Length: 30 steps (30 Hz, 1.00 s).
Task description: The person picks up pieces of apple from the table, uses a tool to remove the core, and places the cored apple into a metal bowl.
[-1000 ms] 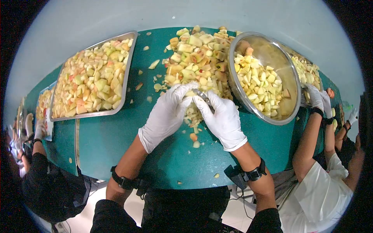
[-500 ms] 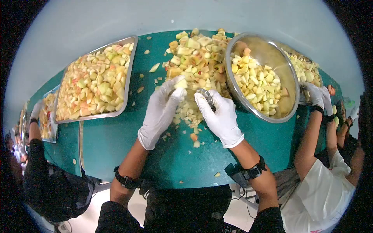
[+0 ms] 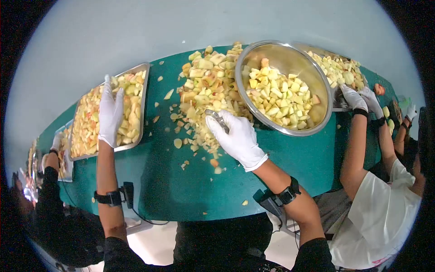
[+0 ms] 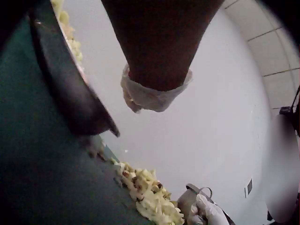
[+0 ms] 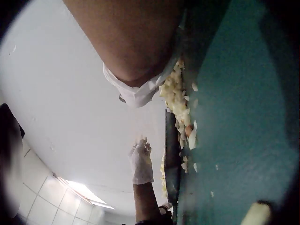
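Observation:
My white-gloved left hand (image 3: 110,113) is raised over the metal tray (image 3: 144,97) of cut fruit pieces, fingers extended upward and nothing visible in them. In the right wrist view the same left hand (image 5: 141,164) appears above the tray's edge. My gloved right hand (image 3: 242,140) grips a small silvery metal tool (image 3: 217,119) between thumb and fingers; the glove hides part of it. This hand is over the near part of a heap of pale fruit chunks and trimmings (image 3: 206,90) on the green table (image 3: 190,195).
A tilted steel bowl (image 3: 317,68) of diced fruit stands right of the heap. Behind it is another tray of pieces (image 3: 333,68), with another person's gloved hands (image 3: 355,97) at its edge. Someone else's arm (image 3: 52,158) is at far left. Small scraps (image 3: 177,143) lie about the table.
My left hand has left the right hand, carrying a pale piece half a second ago, and moved left over the tray, where no piece shows in it. The right hand keeps the metal tool.

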Each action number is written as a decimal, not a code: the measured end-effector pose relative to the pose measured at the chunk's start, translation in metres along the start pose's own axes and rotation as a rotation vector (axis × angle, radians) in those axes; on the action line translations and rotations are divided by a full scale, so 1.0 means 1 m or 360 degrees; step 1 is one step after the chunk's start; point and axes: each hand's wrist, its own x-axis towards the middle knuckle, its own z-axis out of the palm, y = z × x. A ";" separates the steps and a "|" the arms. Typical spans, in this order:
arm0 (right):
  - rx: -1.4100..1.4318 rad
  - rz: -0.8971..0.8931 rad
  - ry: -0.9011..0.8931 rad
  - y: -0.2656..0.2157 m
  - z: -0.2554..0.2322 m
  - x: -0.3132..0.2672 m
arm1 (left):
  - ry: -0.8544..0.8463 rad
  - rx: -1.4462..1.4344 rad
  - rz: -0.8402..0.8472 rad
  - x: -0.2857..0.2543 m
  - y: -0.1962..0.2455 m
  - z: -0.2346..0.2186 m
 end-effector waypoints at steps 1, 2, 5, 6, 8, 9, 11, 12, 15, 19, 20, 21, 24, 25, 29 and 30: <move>-0.0020 0.0031 -0.0039 -0.001 -0.002 0.001 | 0.0035 0.0123 0.0069 0.009 -0.002 0.001; -0.0036 -0.0001 -0.0020 -0.001 -0.003 0.001 | -0.0073 0.0105 0.0034 0.015 -0.005 0.001; -0.0008 -0.0110 0.0089 0.005 0.002 0.000 | -0.0373 0.0120 -0.0065 0.029 0.036 -0.007; -0.0021 -0.0082 0.0079 0.005 0.001 0.000 | -0.0451 0.0011 -0.0016 0.028 0.061 -0.005; -0.0048 -0.0034 0.0047 0.002 -0.001 0.001 | -0.0598 -0.0208 0.0070 0.025 0.104 0.005; -0.0042 -0.0021 0.0056 0.002 -0.001 0.000 | -0.0660 -0.0279 0.0136 0.024 0.122 0.015; -0.0035 0.0001 0.0075 0.001 -0.001 0.000 | -0.0727 -0.0433 0.0343 0.021 0.156 0.038; -0.0018 0.0094 0.0076 -0.002 -0.002 0.001 | -0.0730 -0.0511 0.0483 0.018 0.174 0.049; -0.0001 0.0125 0.0268 0.003 0.003 0.003 | -0.0829 -0.0491 0.0937 0.014 0.234 0.077; -0.0029 0.0294 0.0117 -0.004 -0.005 0.005 | -0.1040 -0.0322 0.1277 0.010 0.289 0.127; -0.0072 0.0316 0.0069 -0.005 -0.006 0.005 | -0.1115 -0.0275 0.1329 0.009 0.295 0.140; -0.0116 0.0340 0.0021 -0.005 -0.006 0.005 | -0.1215 -0.0168 0.1343 0.009 0.302 0.153; -0.0180 0.0147 0.0035 0.008 -0.001 0.004 | -0.1458 0.0137 0.1394 0.002 0.317 0.192; -0.0122 0.0107 0.0054 0.012 0.000 0.003 | -0.1503 0.0236 0.1415 -0.001 0.320 0.201; -0.0211 -0.0048 0.0055 0.031 0.013 0.003 | -0.1410 0.0408 0.1510 -0.018 0.325 0.217; -0.0280 -0.0070 0.0020 0.032 0.014 0.003 | -0.1389 0.0410 0.1519 -0.020 0.325 0.218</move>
